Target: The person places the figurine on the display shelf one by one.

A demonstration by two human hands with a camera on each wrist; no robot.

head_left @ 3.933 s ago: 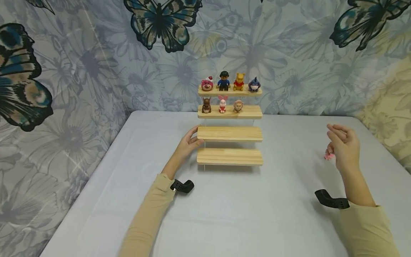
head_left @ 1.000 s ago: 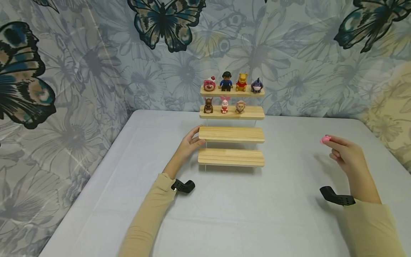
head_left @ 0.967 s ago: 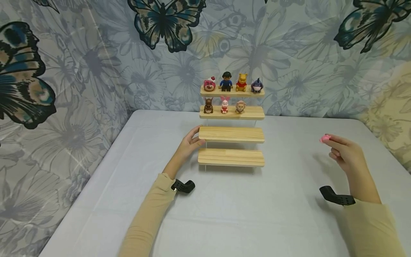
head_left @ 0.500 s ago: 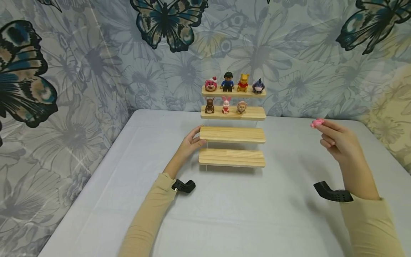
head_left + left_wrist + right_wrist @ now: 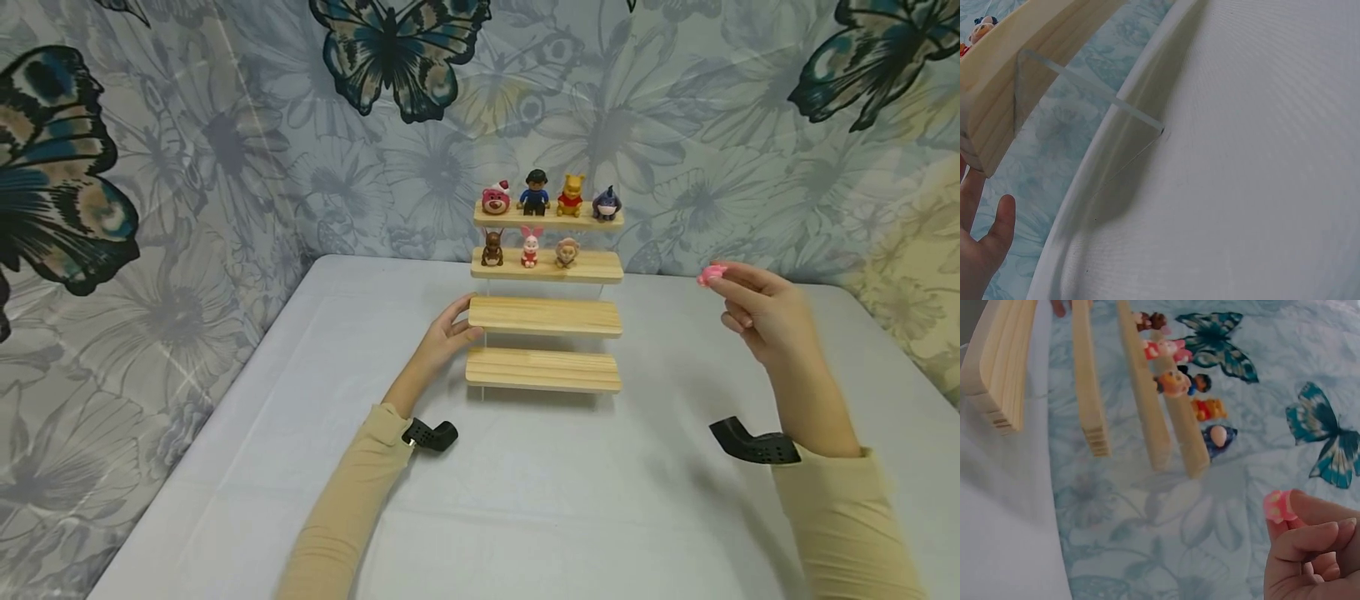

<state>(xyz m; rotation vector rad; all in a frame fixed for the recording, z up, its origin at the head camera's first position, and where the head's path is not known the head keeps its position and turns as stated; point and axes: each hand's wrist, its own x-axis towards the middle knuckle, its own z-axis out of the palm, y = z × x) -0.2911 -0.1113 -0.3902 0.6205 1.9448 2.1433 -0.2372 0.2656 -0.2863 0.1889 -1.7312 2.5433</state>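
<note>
Seven small figures already stand on the four-tier wooden display shelf [image 5: 546, 292], centre of the head view: four on the top board, three on the second, the two lower boards bare.

Right hand [image 5: 757, 312], right of centre and raised off the table: fingers curled, thumb and forefinger pinching a small pink figurine [image 5: 708, 275] at the tips. Figurine is in the air, well apart from the shelf and about level with its second board. Right wrist view shows it at lower right [image 5: 1280, 506], with the shelf boards edge-on at upper left.

Left hand [image 5: 446, 333], left of the shelf: fingers curled loosely round the left end of the third board, thumb under it, apparently steadying the stand.

Step in hand, by my reading: carrying the figurine toward the shelf. The open spot at the right end of the second board looks likely. Next move calls for a leftward carry, then an upright set-down clear of the tan figure [image 5: 566, 252] next to it.

No brands, labels or readable writing anywhere; the butterfly-and-flower backdrop [image 5: 225, 150] carries pattern only.
</note>
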